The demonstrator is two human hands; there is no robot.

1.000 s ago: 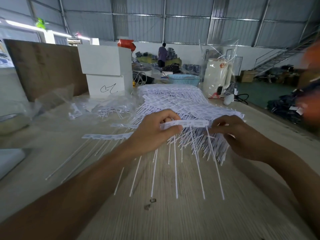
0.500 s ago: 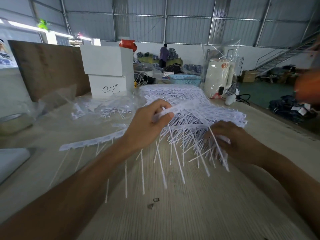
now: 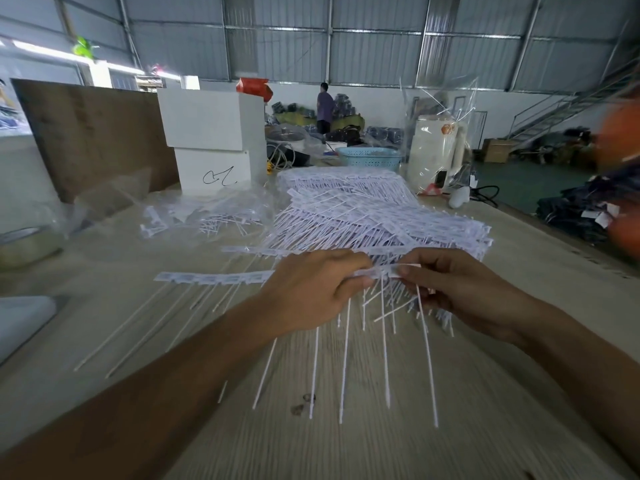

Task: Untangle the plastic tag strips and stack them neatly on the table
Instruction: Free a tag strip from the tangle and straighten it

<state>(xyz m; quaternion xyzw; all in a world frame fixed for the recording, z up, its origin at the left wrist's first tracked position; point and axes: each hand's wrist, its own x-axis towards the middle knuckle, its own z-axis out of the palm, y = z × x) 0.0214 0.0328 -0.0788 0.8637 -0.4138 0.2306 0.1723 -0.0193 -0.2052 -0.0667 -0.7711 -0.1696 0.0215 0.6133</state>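
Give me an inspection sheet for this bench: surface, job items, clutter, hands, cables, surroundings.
Surface: pale wood-grain table, two small dark marks near the front.
Job's things: one tag strip held across the front, its long thin tails hanging to the table; large tag pile behind it.
Clutter: clear plastic bag with loose tags; two stacked white boxes; brown board; blue basket.
Hands: left hand and right hand both pinch the strip.
Cables: black cable at the table's far right edge.
Surroundings: metal-walled hall; person far back; staircase at right.
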